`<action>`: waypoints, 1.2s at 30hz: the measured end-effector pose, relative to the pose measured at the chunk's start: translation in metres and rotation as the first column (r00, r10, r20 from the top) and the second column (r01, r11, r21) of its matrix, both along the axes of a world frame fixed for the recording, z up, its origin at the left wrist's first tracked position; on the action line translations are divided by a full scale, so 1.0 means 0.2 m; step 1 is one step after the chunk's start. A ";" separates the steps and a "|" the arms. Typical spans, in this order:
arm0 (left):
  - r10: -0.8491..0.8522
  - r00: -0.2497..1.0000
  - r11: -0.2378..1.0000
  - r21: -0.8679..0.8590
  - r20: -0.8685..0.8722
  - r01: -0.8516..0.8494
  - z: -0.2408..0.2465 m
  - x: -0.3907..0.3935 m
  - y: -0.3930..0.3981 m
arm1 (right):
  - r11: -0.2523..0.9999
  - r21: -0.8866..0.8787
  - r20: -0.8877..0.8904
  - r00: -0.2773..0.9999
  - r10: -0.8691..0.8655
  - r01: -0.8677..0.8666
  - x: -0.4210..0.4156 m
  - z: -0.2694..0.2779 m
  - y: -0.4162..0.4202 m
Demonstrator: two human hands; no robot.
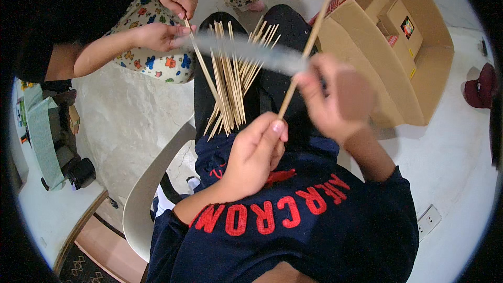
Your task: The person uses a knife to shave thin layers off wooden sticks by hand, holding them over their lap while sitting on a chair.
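My left hand (257, 153) grips the lower end of a slim bamboo stick (313, 35), which slants up and away to the right; whether it is one stick or a tight bundle is unclear. My right hand (334, 94), blurred by motion, is closed around one end of a long, pale, blurred strip (251, 49). That strip crosses in front of the stick and reaches left towards another person's hands; its exact kind cannot be told. Across my dark-trousered lap lies a loose pile of bamboo skewers (228, 82), some crossing at an angle.
At the upper left, another person's hands (157, 36) pinch a bamboo stick (202, 63) above the pile. An opened cardboard box (377, 63) with smaller boxes inside stands at the right. A pale chair armrest (143, 188) curves past my left side. A wall socket (429, 222) is at lower right.
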State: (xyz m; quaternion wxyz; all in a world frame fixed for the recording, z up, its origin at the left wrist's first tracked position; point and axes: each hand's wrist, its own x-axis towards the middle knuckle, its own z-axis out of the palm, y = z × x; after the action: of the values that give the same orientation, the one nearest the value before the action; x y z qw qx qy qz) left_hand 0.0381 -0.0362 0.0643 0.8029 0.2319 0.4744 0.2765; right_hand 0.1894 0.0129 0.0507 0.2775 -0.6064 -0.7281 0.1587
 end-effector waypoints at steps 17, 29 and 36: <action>-0.129 0.991 0.959 -0.258 -0.033 0.117 -0.53 0.12 0.15 | 0.912 -0.359 0.101 0.980 -0.173 0.198 0.34 -0.64 0.08; -0.069 0.997 0.950 -0.307 -0.022 0.059 -0.49 0.19 0.14 | 0.937 -0.278 0.196 0.968 -0.159 0.210 0.28 -0.68 0.13; -0.080 0.996 0.948 -0.313 -0.048 0.061 -0.49 0.20 0.13 | 0.913 -0.381 0.104 0.988 -0.114 0.146 0.34 -0.66 0.15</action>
State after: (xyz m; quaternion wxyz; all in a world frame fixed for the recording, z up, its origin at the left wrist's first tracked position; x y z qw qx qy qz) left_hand 0.0790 -0.0106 -0.0345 0.8243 0.1274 0.5273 0.1620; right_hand 0.2565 0.0436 -0.0808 0.1328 -0.7021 -0.6509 0.2565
